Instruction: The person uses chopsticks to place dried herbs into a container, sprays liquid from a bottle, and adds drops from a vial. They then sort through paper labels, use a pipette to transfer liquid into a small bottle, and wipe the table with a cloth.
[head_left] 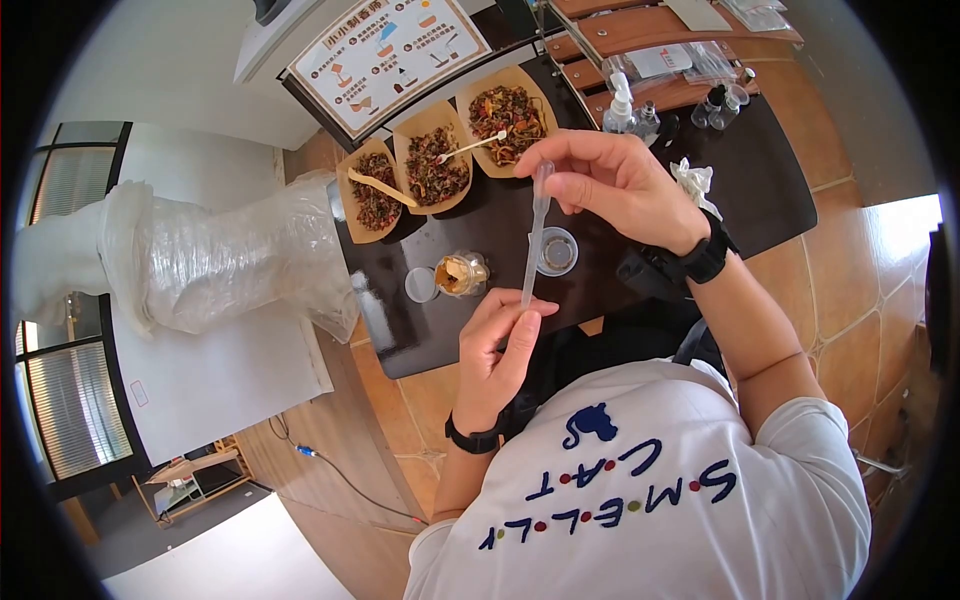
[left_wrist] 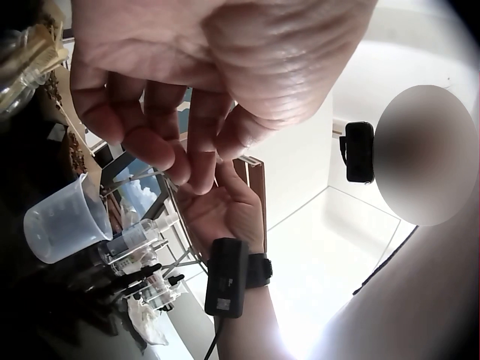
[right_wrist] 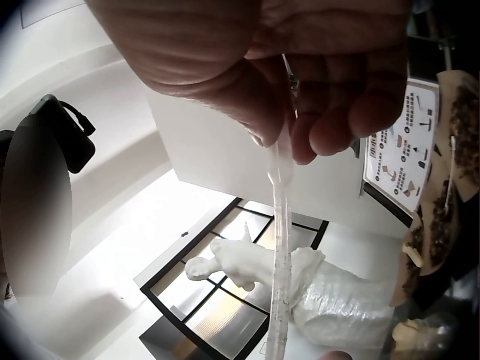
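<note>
A clear plastic dropper pipette (head_left: 536,235) stands nearly upright between the two hands in the head view. My right hand (head_left: 625,185) pinches its bulb end between thumb and fingers, also seen in the right wrist view, where the translucent stem (right_wrist: 280,247) runs downward. Lower down, my left hand (head_left: 497,350) pinches the thin tip with thumb and forefinger. Just behind the stem sits a clear plastic cup (head_left: 557,251) on the dark table (head_left: 400,330). An open glass jar (head_left: 462,273) with tan pieces lies to its left, beside a round clear lid (head_left: 421,284).
Three paper trays of dried plant mix stand at the back, with a wooden scoop (head_left: 382,187) and a small pale spoon (head_left: 473,148). Behind them is an instruction sign (head_left: 385,60). A pump bottle (head_left: 620,105), small bottles (head_left: 718,108) and crumpled tissue (head_left: 693,182) lie right, near a wooden rack (head_left: 640,35).
</note>
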